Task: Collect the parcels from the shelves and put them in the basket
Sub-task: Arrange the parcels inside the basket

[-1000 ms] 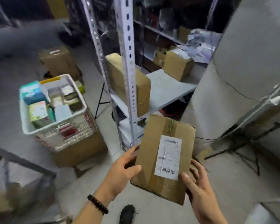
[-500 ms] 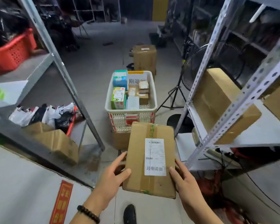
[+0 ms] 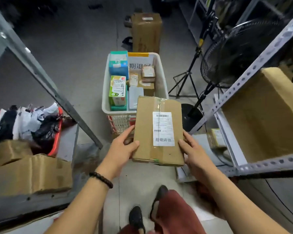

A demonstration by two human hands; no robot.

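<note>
I hold a flat brown cardboard parcel (image 3: 158, 130) with a white shipping label between both hands. My left hand (image 3: 121, 149) grips its left edge, thumb on top and fingers underneath. My right hand (image 3: 191, 149) grips its right edge the same way. The parcel hangs in front of and just above the near rim of a white plastic basket (image 3: 162, 78) on the floor. Several boxes and small parcels lie inside the basket, among them a green box (image 3: 117, 92) and a teal box (image 3: 118, 65).
A metal shelf (image 3: 254, 85) on the right carries a large brown box (image 3: 269, 114). A standing fan (image 3: 230, 53) and a tripod stand right of the basket. Cardboard boxes (image 3: 29, 173) and bagged items (image 3: 24, 122) fill the left shelf. A tall box (image 3: 146, 31) stands behind the basket.
My view has turned from the right shelf to face the basket. I have stepped closer, and the parcel now reaches over the basket's near rim.
</note>
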